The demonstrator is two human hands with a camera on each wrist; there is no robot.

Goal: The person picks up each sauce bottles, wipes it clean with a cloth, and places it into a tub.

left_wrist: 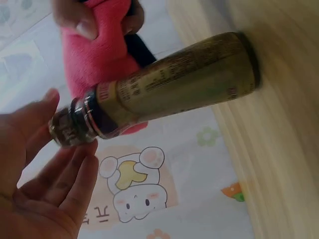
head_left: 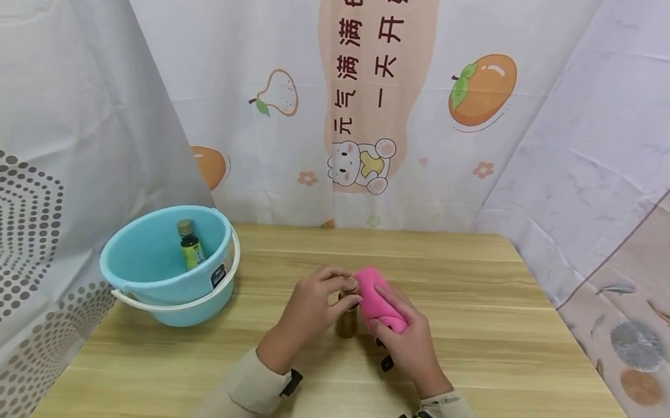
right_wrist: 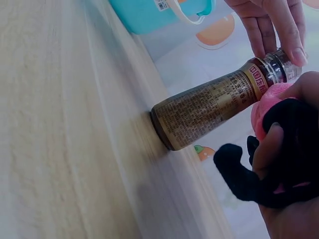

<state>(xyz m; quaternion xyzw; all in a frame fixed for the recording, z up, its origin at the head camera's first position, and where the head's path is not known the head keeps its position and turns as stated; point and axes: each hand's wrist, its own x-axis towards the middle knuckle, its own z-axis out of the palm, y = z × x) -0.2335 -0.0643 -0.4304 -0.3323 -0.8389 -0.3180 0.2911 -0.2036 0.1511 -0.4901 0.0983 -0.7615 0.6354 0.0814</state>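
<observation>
Head view: the bottle stands on the table; the left hand is at its top, thumb and fingers bent around the neck end; the right hand grips a pink plush just beside the bottle; a blue bucket with a white handle stands to the left, a second, smaller bottle leaning inside; a printed curtain hangs behind.

Left wrist view: the left hand is partly closed, thumb and fingertips about the cap; the bottle's base meets the table; the plush lies behind the bottle.

Right wrist view: the right hand is closed on the plush, whose black part protrudes; pink fabric overlaps the bottle's shoulder in sight, contact cannot be told; the label's small print is illegible.
</observation>
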